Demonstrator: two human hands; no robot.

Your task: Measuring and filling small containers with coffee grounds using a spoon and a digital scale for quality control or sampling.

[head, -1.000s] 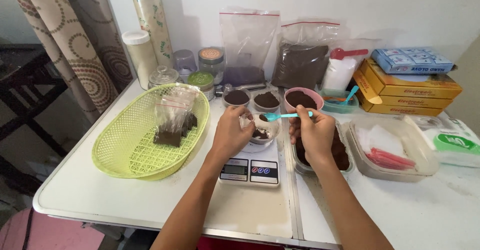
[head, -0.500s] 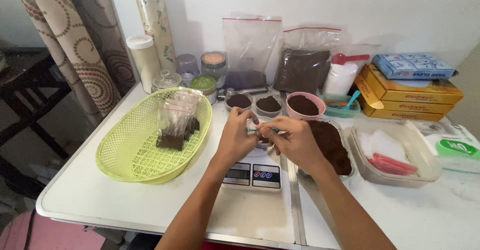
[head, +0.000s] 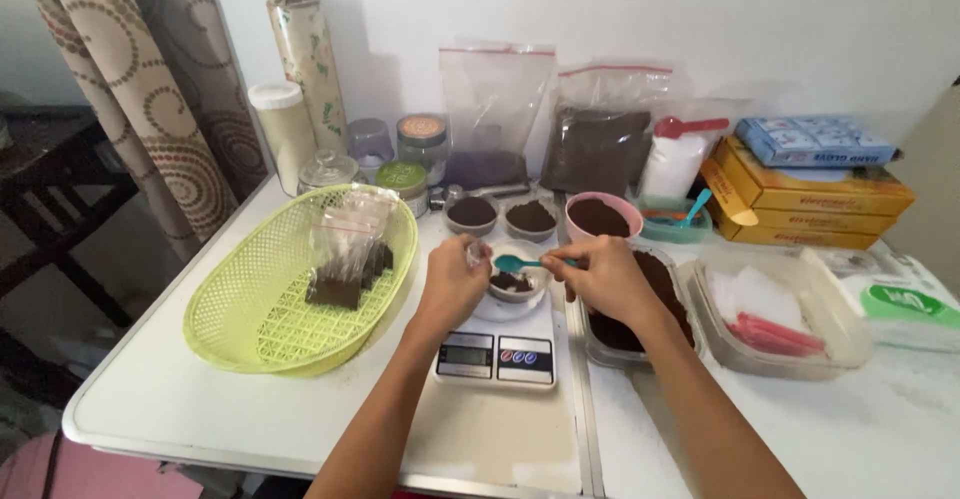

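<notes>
A white counter (head: 180, 399) against a pale wall carries a digital scale (head: 497, 357). Since a moment ago the hands have parted slightly: the right hand (head: 603, 277) pinches a teal plastic spoon (head: 520, 262) over a small clear bowl (head: 515, 285) of dark powder on the scale, while the left hand (head: 452, 281) grips the bowl's rim.

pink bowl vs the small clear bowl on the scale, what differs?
The pink bowl is opaque, larger and nearly full of dark powder; the clear bowl is see-through, smaller and holds only a little. The pink bowl sits on the table untouched; the clear bowl sits on the scale, between both hands. Both hold similar dark brown powder.
</notes>
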